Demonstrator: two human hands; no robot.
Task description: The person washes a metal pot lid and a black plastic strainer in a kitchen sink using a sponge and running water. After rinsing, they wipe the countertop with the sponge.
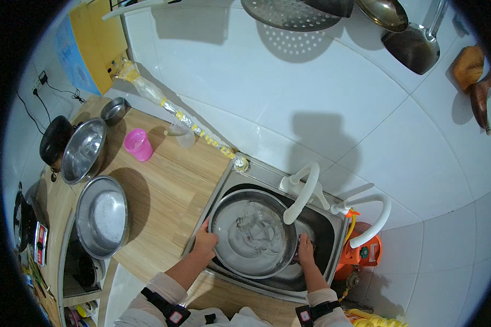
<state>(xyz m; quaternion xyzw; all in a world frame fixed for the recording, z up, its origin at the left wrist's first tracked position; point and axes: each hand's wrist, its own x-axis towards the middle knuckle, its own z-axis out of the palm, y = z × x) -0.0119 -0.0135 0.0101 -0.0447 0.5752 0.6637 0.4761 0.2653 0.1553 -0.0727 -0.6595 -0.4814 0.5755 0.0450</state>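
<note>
A round stainless steel basin (245, 253) sits in the metal sink (323, 253), with what looks like shallow, rippled water inside. My left hand (206, 241) grips the basin's left rim, thumb towards the inside. At the opposite side, my right hand (306, 250) is against or just beside the right rim. Something small and dark reddish shows by its fingers, too hidden to name. Over the basin's upper right edge hangs the white curved spout of a faucet (302, 196). A second white spout (382, 204) stands at the sink's right corner.
Left on the wooden counter (167, 180) stand a steel basin (102, 216), another basin (84, 151), a small bowl (113, 110), a pink cup (138, 145) and a translucent jug (185, 137). An orange gas cylinder (352, 253) is right of the sink. Utensils, including a spatula (413, 48), hang above.
</note>
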